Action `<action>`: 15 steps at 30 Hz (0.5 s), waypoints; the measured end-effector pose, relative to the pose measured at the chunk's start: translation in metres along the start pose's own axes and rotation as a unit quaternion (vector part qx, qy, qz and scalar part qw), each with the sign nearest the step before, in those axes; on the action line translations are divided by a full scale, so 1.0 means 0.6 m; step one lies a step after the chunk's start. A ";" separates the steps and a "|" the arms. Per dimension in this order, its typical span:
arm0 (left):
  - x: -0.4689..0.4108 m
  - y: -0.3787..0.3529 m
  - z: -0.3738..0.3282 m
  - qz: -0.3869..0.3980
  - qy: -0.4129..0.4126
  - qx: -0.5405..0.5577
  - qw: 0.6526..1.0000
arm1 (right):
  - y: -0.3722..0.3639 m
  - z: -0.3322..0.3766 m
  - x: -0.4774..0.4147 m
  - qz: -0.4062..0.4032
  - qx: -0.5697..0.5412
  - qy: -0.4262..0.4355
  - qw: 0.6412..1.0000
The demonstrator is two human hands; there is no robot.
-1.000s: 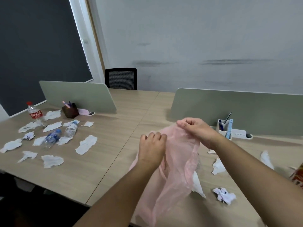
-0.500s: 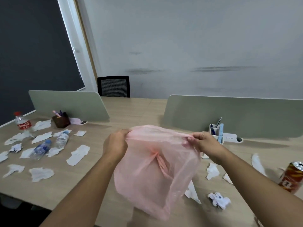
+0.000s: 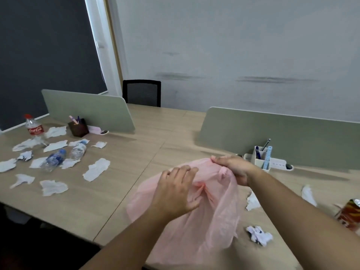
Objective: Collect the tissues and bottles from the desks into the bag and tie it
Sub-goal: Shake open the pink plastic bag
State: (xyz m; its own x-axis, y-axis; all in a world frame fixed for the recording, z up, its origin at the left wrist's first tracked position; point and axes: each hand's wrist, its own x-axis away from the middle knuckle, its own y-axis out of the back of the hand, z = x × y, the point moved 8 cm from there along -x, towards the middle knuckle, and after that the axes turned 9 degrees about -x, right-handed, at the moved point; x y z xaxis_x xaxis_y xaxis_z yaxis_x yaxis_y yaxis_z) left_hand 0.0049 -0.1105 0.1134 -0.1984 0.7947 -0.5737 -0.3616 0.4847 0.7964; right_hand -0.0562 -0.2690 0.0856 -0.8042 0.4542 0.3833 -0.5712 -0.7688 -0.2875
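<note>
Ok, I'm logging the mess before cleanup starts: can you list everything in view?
Thin pink plastic bag: one, held over the near desk edge.
Clear plastic bottles: three, left desk; red-capped cola one upright, two blue-capped lying.
White torn tissues: about a dozen on the left desk, several on the right desk.
Red drink can: one, far right.
Dark pen cup: one, left desk.
White pen holder: one, right desk.
Grey-green dividers: two.
Black chair: one, behind the desks.
Left hand: on the bag.
Right hand: pinching the bag's rim.

Thin, translucent pink plastic bag (image 3: 204,221) — matt wood-grain desk (image 3: 116,182) — crumpled paper tissues (image 3: 96,169).
</note>
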 end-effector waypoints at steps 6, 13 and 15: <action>-0.033 -0.046 0.077 0.106 0.115 0.000 0.988 | -0.018 0.022 0.025 0.061 0.073 0.060 0.994; -0.036 -0.034 0.127 0.075 0.140 0.080 0.984 | 0.014 0.005 0.031 0.043 0.019 0.074 0.996; -0.034 -0.031 0.134 0.080 0.151 0.087 0.981 | 0.016 -0.005 0.027 0.020 -0.033 0.021 0.999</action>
State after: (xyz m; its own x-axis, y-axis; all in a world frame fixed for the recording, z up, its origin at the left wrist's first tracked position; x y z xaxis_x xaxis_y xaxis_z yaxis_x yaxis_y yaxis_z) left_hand 0.0890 -0.1064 0.1259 -0.5107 0.7337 -0.4481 -0.1475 0.4387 0.8864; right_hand -0.0753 -0.2674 0.0865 -0.8318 0.4434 0.3339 -0.5473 -0.7558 -0.3596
